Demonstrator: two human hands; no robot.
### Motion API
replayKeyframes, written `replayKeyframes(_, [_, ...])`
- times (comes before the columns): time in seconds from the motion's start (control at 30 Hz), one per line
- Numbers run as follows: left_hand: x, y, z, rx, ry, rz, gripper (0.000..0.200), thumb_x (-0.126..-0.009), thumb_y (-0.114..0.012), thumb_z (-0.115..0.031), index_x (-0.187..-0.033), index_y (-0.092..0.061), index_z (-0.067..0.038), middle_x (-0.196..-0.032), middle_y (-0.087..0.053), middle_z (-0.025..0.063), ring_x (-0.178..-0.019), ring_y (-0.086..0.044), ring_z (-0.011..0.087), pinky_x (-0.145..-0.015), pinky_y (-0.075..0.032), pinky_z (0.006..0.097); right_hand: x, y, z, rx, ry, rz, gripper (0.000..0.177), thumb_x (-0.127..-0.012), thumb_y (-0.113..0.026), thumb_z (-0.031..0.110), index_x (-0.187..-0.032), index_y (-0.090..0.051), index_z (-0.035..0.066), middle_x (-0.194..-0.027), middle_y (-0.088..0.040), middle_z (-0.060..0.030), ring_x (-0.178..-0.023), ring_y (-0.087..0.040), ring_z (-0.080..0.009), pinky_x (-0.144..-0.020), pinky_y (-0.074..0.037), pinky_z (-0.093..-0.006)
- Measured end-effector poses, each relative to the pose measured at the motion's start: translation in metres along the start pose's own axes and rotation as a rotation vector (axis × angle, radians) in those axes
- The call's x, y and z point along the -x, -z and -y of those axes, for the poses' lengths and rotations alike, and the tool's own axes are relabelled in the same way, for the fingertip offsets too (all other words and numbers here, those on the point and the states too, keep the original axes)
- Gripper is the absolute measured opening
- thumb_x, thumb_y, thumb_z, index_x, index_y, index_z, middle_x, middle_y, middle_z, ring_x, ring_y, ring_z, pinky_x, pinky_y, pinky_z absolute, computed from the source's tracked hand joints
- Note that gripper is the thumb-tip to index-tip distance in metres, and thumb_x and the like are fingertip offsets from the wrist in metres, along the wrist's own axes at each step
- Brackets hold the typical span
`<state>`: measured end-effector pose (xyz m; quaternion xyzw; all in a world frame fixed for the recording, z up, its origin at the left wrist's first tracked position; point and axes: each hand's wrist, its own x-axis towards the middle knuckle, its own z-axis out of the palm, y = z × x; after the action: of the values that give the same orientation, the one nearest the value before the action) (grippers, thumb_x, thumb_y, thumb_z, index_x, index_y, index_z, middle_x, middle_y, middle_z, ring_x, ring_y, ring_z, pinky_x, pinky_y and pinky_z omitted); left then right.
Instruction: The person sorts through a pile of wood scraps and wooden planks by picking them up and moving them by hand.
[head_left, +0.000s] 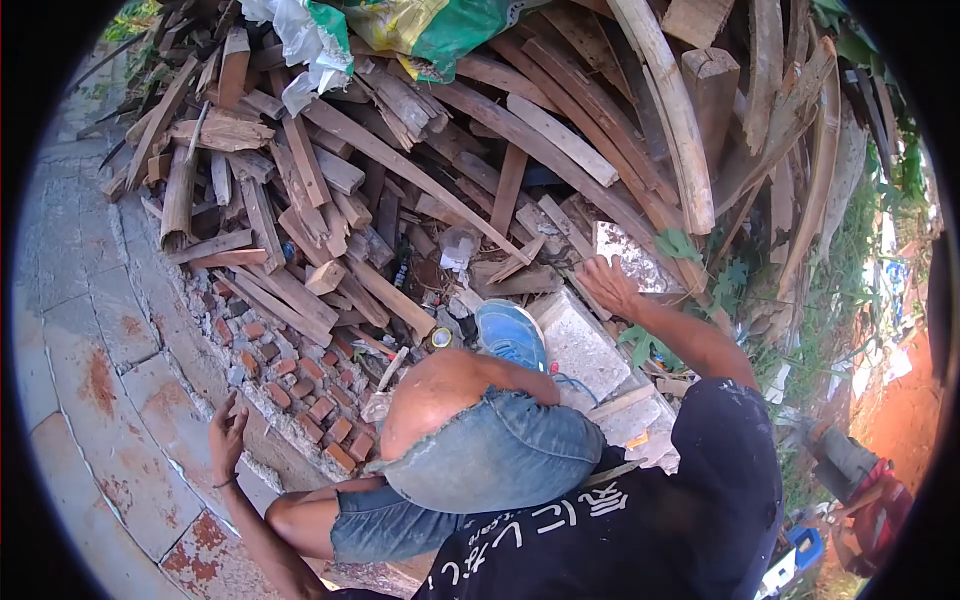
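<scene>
My right hand (608,287) is spread out with its fingers over the end of a pale wooden piece, beside a white speckled slab (635,255). Nothing shows wrapped in its fingers. On the other side, my left hand (228,437) hangs in the air over the paving near the small red bricks (310,405), fingers apart and holding nothing. My bent knee (430,400) and a blue shoe (510,335) are between the two hands. The shoe is next to a pale concrete block (580,340).
A large heap of loose timber (400,170) fills the top, with a green and white sack (440,40) on it. Grey paving (90,330) lies at the left. Green plants and a blue-handled saw (803,548) are at the right.
</scene>
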<state>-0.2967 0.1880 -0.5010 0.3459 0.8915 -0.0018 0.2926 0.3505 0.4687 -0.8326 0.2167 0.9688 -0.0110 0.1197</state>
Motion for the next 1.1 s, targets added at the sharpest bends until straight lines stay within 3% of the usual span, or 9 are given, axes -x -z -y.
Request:
replayKeyframes(0.07, [-0.001, 0.001, -0.002, 0.144, -0.074, 0.036, 0.051, -0.095, -0.063, -0.027, -0.139, -0.05, -0.005, -0.136, -0.054, 0.0205, -0.108, -0.063, 0.0276, -0.093, -0.049, 0.037, 0.01, 0.038, -0.001, -0.172, -0.286, 0.184, 0.029, -0.088, -0.051, 0.019, -0.113, -0.056, 0.006, -0.11, -0.05, -0.0144, -0.11, -0.049, -0.0284, -0.084, -0.046, -0.0488])
replayKeyframes(0.13, [0.001, 0.002, -0.011, 0.188, -0.088, 0.038, 0.051, -0.095, -0.062, -0.024, -0.14, -0.048, -0.005, -0.137, -0.053, 0.0193, -0.109, -0.062, 0.0261, -0.094, -0.049, 0.0365, 0.031, 0.07, -0.01, -0.228, -0.484, 0.182, 0.027, -0.083, -0.056, 0.017, -0.106, -0.056, 0.003, -0.103, -0.053, -0.0155, -0.1, -0.056, -0.0297, -0.068, -0.054, -0.0455])
replayKeyframes(0.27, [0.003, 0.0, -0.029, 0.337, -0.16, 0.089, 0.05, -0.095, -0.062, -0.019, -0.141, -0.047, -0.005, -0.135, -0.054, 0.0163, -0.111, -0.06, 0.0227, -0.095, -0.048, 0.0354, 0.067, 0.078, -0.022, -0.138, -0.594, 0.025, 0.024, -0.08, -0.058, 0.015, -0.099, -0.058, 0.0, -0.097, -0.056, -0.0156, -0.092, -0.06, -0.0312, -0.058, -0.057, -0.0423])
replayKeyframes(0.33, [0.0, -0.001, -0.031, 0.404, -0.193, 0.117, 0.05, -0.095, -0.062, -0.018, -0.141, -0.047, -0.005, -0.135, -0.055, 0.0152, -0.111, -0.059, 0.0218, -0.095, -0.048, 0.0353, 0.064, 0.068, -0.022, -0.139, -0.541, 0.049, 0.03, -0.079, -0.065, 0.028, -0.089, -0.059, 0.0, -0.088, -0.058, -0.0178, -0.081, -0.063, -0.0346, -0.063, -0.054, -0.045])
replayKeyframes(0.5, [-0.007, 0.002, -0.038, 0.411, -0.224, 0.115, 0.05, -0.096, -0.061, -0.019, -0.141, -0.046, -0.003, -0.133, -0.057, 0.015, -0.112, -0.059, 0.0213, -0.095, -0.048, 0.035, 0.067, 0.081, -0.017, -0.161, -0.421, 0.235, 0.028, -0.08, -0.063, 0.026, -0.087, -0.059, -0.002, -0.085, -0.059, -0.0202, -0.08, -0.064, -0.0362, -0.062, -0.054, -0.0446])
replayKeyframes(0.63, [-0.009, 0.001, -0.036, 0.449, -0.273, 0.117, 0.05, -0.096, -0.061, -0.02, -0.141, -0.046, -0.003, -0.131, -0.057, 0.0172, -0.114, -0.059, 0.0234, -0.095, -0.048, 0.0349, 0.069, 0.202, 0.007, -0.251, -0.334, 0.051, 0.026, -0.082, -0.06, 0.023, -0.083, -0.058, -0.002, -0.084, -0.059, -0.0218, -0.072, -0.063, -0.0377, -0.064, -0.054, -0.0457])
replayKeyframes(0.8, [-0.012, 0.008, -0.046, 0.459, -0.317, 0.092, 0.051, -0.095, -0.062, -0.023, -0.14, -0.047, -0.004, -0.129, -0.058, 0.0193, -0.114, -0.059, 0.0249, -0.093, -0.049, 0.0353, 0.02, 0.289, 0.01, -0.355, -0.268, -0.194, 0.031, -0.084, -0.063, 0.027, -0.082, -0.056, -0.002, -0.075, -0.057, -0.0187, -0.068, -0.061, -0.038, -0.062, -0.05, -0.0447])
replayKeyframes(0.93, [-0.017, 0.007, -0.041, 0.461, -0.351, 0.092, 0.052, -0.094, -0.064, -0.025, -0.139, -0.048, -0.002, -0.127, -0.059, 0.0209, -0.11, -0.062, 0.0254, -0.091, -0.05, 0.0346, -0.061, 0.329, 0.028, -0.366, -0.096, -0.458, 0.028, -0.083, -0.067, 0.026, -0.083, -0.053, 0.001, -0.075, -0.052, -0.0142, -0.069, -0.058, -0.0333, -0.06, -0.047, -0.0425])
replayKeyframes(1.1, [-0.015, 0.003, -0.03, 0.389, -0.442, 0.017, 0.046, -0.093, -0.064, -0.02, -0.135, -0.053, -0.005, -0.12, -0.064, 0.0202, -0.101, -0.067, 0.0239, -0.084, -0.053, 0.0336, -0.161, 0.343, 0.083, -0.34, 0.157, -0.585, 0.029, -0.082, -0.063, 0.026, -0.082, -0.051, 0.0, -0.077, -0.052, -0.0155, -0.07, -0.059, -0.0318, -0.06, -0.05, -0.0417])
